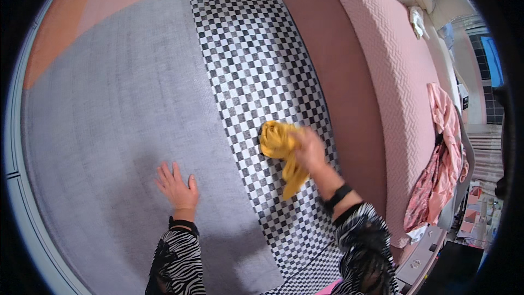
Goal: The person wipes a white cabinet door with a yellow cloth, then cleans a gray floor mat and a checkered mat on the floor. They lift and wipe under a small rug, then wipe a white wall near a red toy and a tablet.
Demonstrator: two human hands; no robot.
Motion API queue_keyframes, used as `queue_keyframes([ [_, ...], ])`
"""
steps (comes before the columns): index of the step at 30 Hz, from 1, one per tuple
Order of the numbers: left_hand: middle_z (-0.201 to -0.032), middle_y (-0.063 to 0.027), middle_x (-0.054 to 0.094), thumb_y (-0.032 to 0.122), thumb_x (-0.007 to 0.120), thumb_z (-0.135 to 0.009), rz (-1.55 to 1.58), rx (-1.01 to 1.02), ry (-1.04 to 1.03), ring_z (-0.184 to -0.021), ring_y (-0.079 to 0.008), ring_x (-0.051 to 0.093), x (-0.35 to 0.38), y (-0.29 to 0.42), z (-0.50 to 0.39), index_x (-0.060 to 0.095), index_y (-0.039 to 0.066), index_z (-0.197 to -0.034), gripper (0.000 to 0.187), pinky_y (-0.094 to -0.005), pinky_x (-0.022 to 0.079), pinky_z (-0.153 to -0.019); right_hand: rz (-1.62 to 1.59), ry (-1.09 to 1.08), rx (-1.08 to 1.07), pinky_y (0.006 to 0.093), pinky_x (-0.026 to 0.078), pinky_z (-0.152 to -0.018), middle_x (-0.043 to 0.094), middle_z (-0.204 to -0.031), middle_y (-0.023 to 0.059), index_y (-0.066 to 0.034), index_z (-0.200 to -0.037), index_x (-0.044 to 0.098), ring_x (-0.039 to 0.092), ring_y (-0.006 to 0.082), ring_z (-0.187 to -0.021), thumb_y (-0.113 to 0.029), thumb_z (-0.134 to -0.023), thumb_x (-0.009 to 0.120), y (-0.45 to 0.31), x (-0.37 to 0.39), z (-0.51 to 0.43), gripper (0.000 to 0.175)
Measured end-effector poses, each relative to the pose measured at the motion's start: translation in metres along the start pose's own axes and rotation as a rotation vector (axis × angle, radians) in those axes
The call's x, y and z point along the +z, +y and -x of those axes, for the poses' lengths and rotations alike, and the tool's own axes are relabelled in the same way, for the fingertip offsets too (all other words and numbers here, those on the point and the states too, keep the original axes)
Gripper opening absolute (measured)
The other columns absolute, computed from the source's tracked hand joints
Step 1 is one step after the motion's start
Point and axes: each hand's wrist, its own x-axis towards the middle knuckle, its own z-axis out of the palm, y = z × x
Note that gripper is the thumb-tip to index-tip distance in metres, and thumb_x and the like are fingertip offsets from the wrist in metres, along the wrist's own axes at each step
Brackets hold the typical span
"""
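In my right hand (311, 149) is a bunched yellow cloth (279, 141), over the black-and-white checkered part (245, 65) of the floor covering. One end of the cloth trails down below my wrist. The hand is blurred. My left hand (176, 188) holds nothing; its fingers are spread on or just above the plain grey part (135, 90) of the covering. Whether its palm touches the surface I cannot tell.
A sofa with a pink quilted cover (393, 90) runs along the right. On it lie pink garments (440, 164) and a white cloth (417, 22). A drawer cabinet (421, 256) stands at the lower right. White panelling (18, 196) borders the left side.
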Motion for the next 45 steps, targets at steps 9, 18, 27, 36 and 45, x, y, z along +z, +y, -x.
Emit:
queue_keyframes([
  [9, -0.143, -0.0239, 0.027, 0.032, 0.056, -0.083, 0.000, -0.013, -0.020, -0.133, -0.0420, 0.021, -0.004, -0.001, 0.000, 0.041, 0.000, -0.130, 0.059, -0.0609, 0.015, -0.105, 0.999, 0.179, -0.250, 0.0444, 0.040, -0.079, 0.054, -0.106, 0.0052, -0.0154, -0.102, 0.063, 0.048, 0.0238, -0.104, -0.018, -0.076, 0.058, 0.069, -0.104, -0.209, 0.026],
  [18, -0.142, -0.0242, 0.028, 0.031, 0.056, -0.084, 0.002, 0.002, -0.003, -0.133, -0.0423, 0.021, 0.002, -0.002, 0.002, 0.041, 0.001, -0.130, 0.058, -0.0616, 0.014, -0.105, 0.194, -0.342, 0.437, 0.0348, 0.041, -0.093, 0.052, -0.119, 0.0119, -0.0050, -0.126, 0.045, 0.051, 0.0274, -0.108, -0.018, -0.091, 0.050, 0.135, 0.002, 0.276, 0.038],
  [27, -0.144, -0.0224, 0.027, 0.030, 0.058, -0.082, -0.059, 0.020, 0.062, -0.134, -0.0398, 0.022, 0.009, -0.007, 0.004, 0.039, 0.003, -0.133, 0.061, -0.0609, 0.015, -0.105, -0.325, 0.100, 0.769, 0.0434, 0.038, -0.097, 0.054, -0.119, 0.0198, -0.0019, -0.122, 0.050, 0.050, 0.0365, -0.112, -0.017, -0.071, 0.067, 0.006, 0.030, 0.428, 0.056],
  [36, -0.145, -0.0215, 0.026, 0.031, 0.055, -0.084, -0.077, 0.064, 0.146, -0.135, -0.0385, 0.021, 0.021, -0.008, 0.004, 0.036, 0.004, -0.136, 0.061, -0.0583, 0.015, -0.107, 0.166, 0.294, 0.750, 0.0565, 0.025, -0.096, 0.038, -0.127, 0.0225, -0.0068, -0.126, 0.041, 0.035, 0.0405, -0.118, -0.028, -0.070, 0.066, -0.038, 0.094, 0.398, 0.065],
  [45, -0.146, -0.0201, 0.025, 0.035, 0.051, -0.087, -0.067, 0.085, 0.144, -0.135, -0.0378, 0.020, 0.037, -0.023, 0.007, 0.039, 0.003, -0.134, 0.058, -0.0574, 0.013, -0.107, 0.184, 0.361, 0.669, 0.0552, 0.026, -0.094, 0.040, -0.124, 0.0201, -0.0074, -0.123, 0.044, 0.036, 0.0388, -0.118, -0.030, -0.067, 0.066, -0.036, 0.086, 0.399, 0.063],
])
